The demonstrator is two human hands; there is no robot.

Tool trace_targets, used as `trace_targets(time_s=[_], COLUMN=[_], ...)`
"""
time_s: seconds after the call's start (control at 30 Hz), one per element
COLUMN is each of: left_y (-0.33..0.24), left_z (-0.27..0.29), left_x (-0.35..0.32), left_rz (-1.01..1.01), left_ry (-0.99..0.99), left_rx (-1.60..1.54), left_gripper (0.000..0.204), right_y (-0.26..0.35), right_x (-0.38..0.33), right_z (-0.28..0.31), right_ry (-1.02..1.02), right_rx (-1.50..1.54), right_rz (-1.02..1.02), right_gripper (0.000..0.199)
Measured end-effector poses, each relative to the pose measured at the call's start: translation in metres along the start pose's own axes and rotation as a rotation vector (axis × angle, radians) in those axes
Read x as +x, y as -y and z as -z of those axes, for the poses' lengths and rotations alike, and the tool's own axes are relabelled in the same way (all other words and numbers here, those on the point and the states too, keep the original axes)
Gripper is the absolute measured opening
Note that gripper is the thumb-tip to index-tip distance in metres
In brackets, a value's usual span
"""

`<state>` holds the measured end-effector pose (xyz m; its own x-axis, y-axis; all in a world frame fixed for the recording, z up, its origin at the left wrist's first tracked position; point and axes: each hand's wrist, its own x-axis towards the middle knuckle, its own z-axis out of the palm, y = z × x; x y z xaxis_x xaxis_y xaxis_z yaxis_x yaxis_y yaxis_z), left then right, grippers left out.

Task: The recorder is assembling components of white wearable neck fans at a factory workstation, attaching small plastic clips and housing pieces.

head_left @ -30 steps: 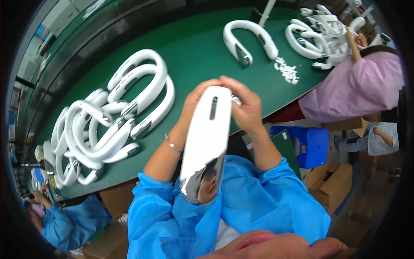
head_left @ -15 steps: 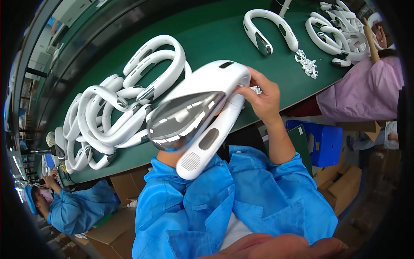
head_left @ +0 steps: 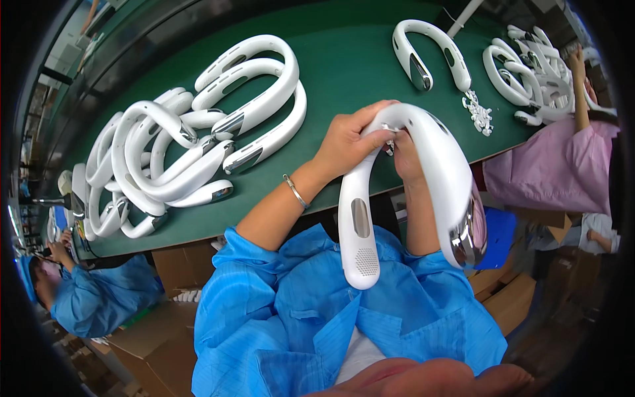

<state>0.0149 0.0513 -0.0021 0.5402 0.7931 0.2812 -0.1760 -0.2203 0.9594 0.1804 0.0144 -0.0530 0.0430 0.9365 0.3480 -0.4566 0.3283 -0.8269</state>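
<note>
In front of my chest I hold a white U-shaped neck fan (head_left: 440, 155) by its curved middle, with both ends hanging down. One arm shows a grey oval pad and a dotted grille; the other ends in a shiny silver cap. My left hand (head_left: 350, 140) is closed around the bend, thumb on the inner side. My right hand (head_left: 407, 155) is partly hidden behind the fan, its fingers closed near the inner curve. A few small white clips (head_left: 390, 144) show there. Similar clips (head_left: 477, 114) lie piled on the green table beside another neck fan (head_left: 407, 46).
A heap of white neck fans (head_left: 165, 192) covers the left of the green table (head_left: 337, 59). More fans (head_left: 522, 73) are piled at the far right, near a person in pink (head_left: 549, 165). Another person in blue (head_left: 109, 298) works at the left. A blue stool (head_left: 499, 231) stands below the table.
The neck fan has turned from lying tilted leftward to hanging with its ends down, and moved right. My left hand, hidden before, now shows on the bend.
</note>
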Motion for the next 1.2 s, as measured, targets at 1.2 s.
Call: trace_targets(time_s=[1.2], left_y=[0.015], left_z=[-0.006], left_x=[0.004], left_rz=[0.315], left_ry=[-0.074], left_rx=[-0.542], left_gripper=[0.037], right_y=[0.040], right_x=[0.013], right_z=[-0.024], right_ry=[-0.319], right_rx=[-0.355], right_rz=[-0.036], right_gripper=[0.016])
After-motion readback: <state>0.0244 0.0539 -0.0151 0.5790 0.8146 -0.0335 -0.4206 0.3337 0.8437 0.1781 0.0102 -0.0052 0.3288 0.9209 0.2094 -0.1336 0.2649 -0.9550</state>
